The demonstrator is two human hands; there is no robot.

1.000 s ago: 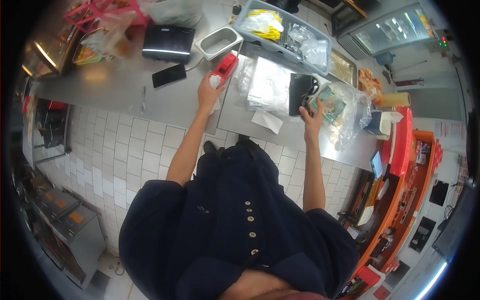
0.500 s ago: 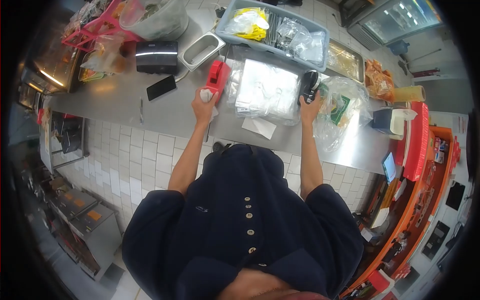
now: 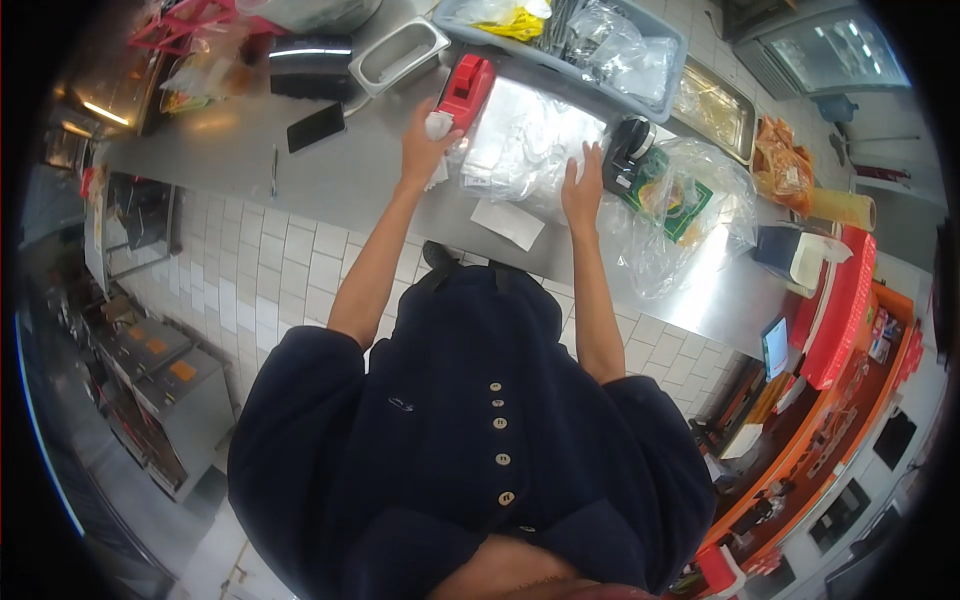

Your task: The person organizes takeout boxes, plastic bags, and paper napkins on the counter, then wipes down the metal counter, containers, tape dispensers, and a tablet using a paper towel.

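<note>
My left hand (image 3: pixel 424 148) is closed around the near end of a red tape dispenser (image 3: pixel 466 88). A crumpled white piece (image 3: pixel 438 125), perhaps paper or cloth, shows between the hand and the dispenser. Beside them lies a stack of clear plastic bags (image 3: pixel 530 140). Over the right edge of that stack is my right hand (image 3: pixel 582 185), fingers apart and holding nothing. A black tape dispenser (image 3: pixel 626 155) stands just to its right. In front of the stack lies a white sheet of paper (image 3: pixel 507 223).
A grey-blue bin (image 3: pixel 610 55) of packaging stands behind the stack, near a steel pan (image 3: pixel 400 55). A black phone (image 3: pixel 316 128) and a pen (image 3: pixel 274 170) lie left on the steel counter (image 3: pixel 220 150). Loose clear plastic (image 3: pixel 690 220) with a green-printed pack is at right.
My right hand has let go of the black tape dispenser and moved left to the bags. My left hand has carried the red dispenser forward and right, against the stack.
</note>
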